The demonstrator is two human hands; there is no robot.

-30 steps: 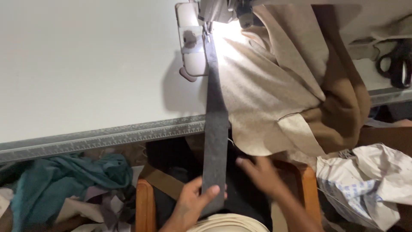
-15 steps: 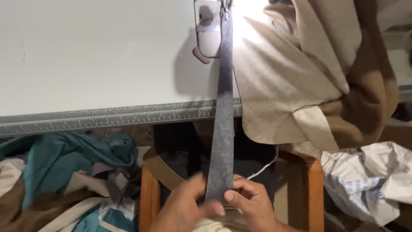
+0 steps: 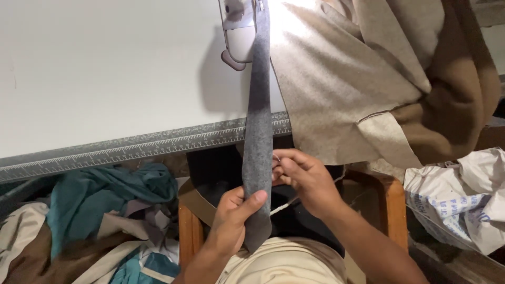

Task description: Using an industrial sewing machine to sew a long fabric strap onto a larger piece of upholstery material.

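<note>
Fingers of the left hand (image 3: 231, 221) pinch the lower end of a grey fabric strip (image 3: 259, 121), thumb across its face. Just beside it, the right hand (image 3: 305, 176) nips the strip's edge. Its long axis runs straight away from both hands, over the ruler-edged table (image 3: 105, 79), up to the sewing machine (image 3: 239, 26).

Bright lamp glare above, dim below
</note>
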